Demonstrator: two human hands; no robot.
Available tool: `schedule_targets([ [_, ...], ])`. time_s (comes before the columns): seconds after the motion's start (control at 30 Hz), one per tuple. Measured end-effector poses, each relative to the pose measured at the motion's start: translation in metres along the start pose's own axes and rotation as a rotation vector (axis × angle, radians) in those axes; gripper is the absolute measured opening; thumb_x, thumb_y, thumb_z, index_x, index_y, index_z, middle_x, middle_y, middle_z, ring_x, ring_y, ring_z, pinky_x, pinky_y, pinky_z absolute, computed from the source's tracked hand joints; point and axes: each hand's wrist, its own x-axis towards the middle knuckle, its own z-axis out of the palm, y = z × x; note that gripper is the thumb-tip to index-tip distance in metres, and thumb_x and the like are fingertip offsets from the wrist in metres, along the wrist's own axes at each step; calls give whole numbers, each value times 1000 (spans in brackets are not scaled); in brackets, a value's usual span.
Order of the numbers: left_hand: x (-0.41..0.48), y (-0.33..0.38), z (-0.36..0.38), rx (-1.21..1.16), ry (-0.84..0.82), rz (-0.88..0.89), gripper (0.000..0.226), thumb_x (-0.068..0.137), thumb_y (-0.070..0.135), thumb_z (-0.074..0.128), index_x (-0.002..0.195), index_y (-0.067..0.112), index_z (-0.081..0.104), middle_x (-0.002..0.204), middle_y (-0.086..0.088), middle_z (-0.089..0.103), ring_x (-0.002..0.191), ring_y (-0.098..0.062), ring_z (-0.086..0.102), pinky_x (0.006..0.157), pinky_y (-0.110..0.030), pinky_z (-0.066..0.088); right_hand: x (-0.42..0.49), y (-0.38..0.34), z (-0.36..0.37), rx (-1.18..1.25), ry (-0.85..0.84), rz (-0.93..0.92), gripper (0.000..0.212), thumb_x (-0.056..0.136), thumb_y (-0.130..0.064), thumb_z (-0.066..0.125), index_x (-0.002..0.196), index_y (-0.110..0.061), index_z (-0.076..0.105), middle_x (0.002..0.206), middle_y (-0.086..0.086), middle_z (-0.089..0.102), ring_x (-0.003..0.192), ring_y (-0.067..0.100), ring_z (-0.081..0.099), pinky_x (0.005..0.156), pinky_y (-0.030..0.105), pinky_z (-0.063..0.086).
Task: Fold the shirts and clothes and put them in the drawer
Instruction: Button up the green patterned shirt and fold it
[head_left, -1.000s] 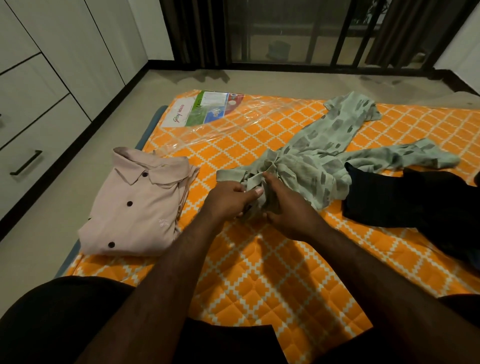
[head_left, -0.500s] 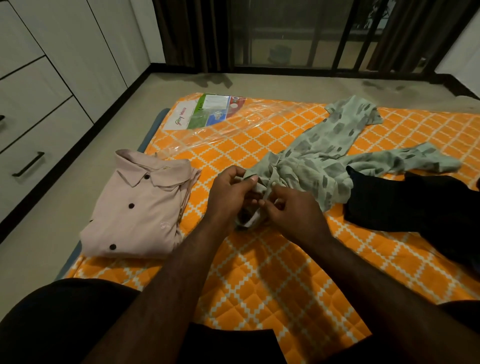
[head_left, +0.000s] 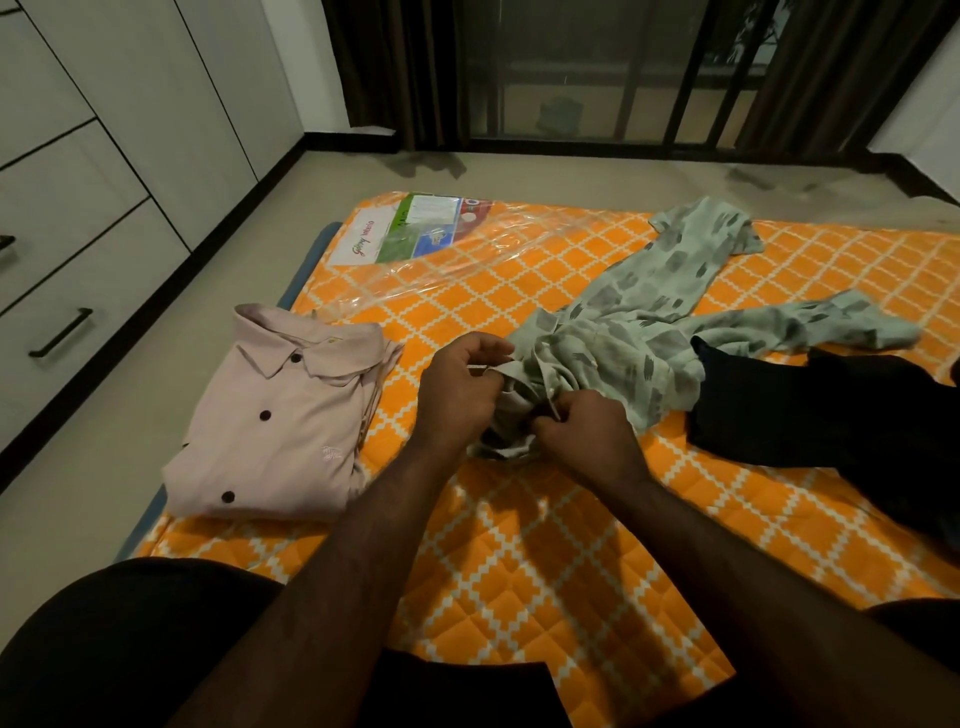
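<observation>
A crumpled pale green shirt with grey marks (head_left: 649, 317) lies across the middle of the orange quilted mattress (head_left: 545, 561). My left hand (head_left: 460, 389) pinches its collar end near the front placket. Just to the right, my right hand (head_left: 587, 441) grips the bunched cloth beside it. A pink button shirt (head_left: 280, 426) lies folded on the mattress's left edge. A dark garment (head_left: 831, 415) is heaped at the right, partly over the green shirt's sleeve.
White drawers with black handles (head_left: 62, 332) line the left wall, all closed. A clear plastic bag with a printed card (head_left: 415, 234) lies at the mattress's far left corner. Bare floor runs between mattress and drawers. A barred window stands behind.
My hands shifted along the green shirt's collar end and lifted it slightly off the mattress; my left hand rose and my right moved lower. The other clothes stayed put.
</observation>
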Motion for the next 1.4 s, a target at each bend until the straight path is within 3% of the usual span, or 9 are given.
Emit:
schedule_targets([
  [0.17, 7, -17, -9, 360, 178, -57, 5, 95, 18, 60, 92, 16, 63, 79, 3, 60, 66, -18, 59, 52, -31, 43, 7, -4, -11, 128, 6, -40, 11, 80, -2, 56, 73, -2, 65, 64, 9, 60, 57, 25, 55, 52, 41, 46],
  [0.37, 14, -13, -7, -435, 217, -436, 15, 98, 5, 47, 102, 17, 54, 110, -18, 68, 93, -34, 72, 69, -46, 64, 12, -10, -25, 472, -53, 79, 42, 95, 6, 49, 103, -22, 79, 95, 3, 78, 85, 27, 75, 68, 51, 64],
  [0.5, 12, 6, -8, -847, 269, -448, 25, 99, -9, 38, 115, 7, 49, 109, -22, 63, 96, -35, 65, 86, -53, 59, 14, -11, -28, 627, -80, 176, 33, 95, 6, 52, 97, -20, 72, 98, 12, 73, 75, 27, 69, 58, 39, 60],
  [0.67, 20, -2, -14, -1000, 292, -463, 18, 99, -4, 42, 97, 10, 54, 94, -14, 60, 86, -29, 60, 78, -45, 57, 15, -11, -28, 494, 32, 79, 31, 87, 10, 55, 77, -15, 69, 82, 15, 72, 72, 32, 68, 65, 54, 61],
  [0.9, 13, 5, -13, -774, 310, -320, 15, 101, 8, 54, 88, 14, 58, 75, -7, 59, 65, -24, 57, 60, -36, 51, 8, -15, -29, 192, 118, -213, 18, 85, -19, 67, 70, -17, 75, 64, 1, 71, 62, 22, 69, 65, 49, 60],
  [1.0, 9, 6, -8, -659, 276, -265, 16, 99, 18, 61, 84, 20, 65, 84, -11, 63, 75, -30, 60, 67, -48, 54, -5, -28, -25, 118, -2, -320, 46, 88, -48, 66, 58, -13, 69, 53, 4, 65, 49, 23, 63, 54, 44, 54],
  [1.13, 7, 9, -8, -644, 269, -257, 21, 101, 14, 58, 83, 16, 69, 79, -7, 68, 73, -30, 65, 70, -49, 57, -21, -39, -19, -3, -312, -203, 62, 89, -66, 65, 58, -13, 73, 54, -2, 69, 48, 14, 66, 60, 36, 60],
  [1.2, 5, 11, -6, -652, 260, -261, 24, 101, 12, 58, 80, 15, 69, 76, -7, 68, 71, -29, 65, 70, -46, 56, -27, -40, -8, -13, -307, -127, 64, 86, -70, 64, 62, -12, 75, 57, 0, 71, 50, 13, 68, 61, 35, 60],
  [1.4, 4, 14, 1, -795, 151, -296, 19, 103, 12, 54, 89, 10, 67, 81, -9, 67, 72, -28, 63, 68, -41, 55, -15, -25, 7, 209, -51, -1, 35, 84, -36, 65, 67, -5, 67, 60, 14, 67, 56, 31, 67, 56, 51, 57],
])
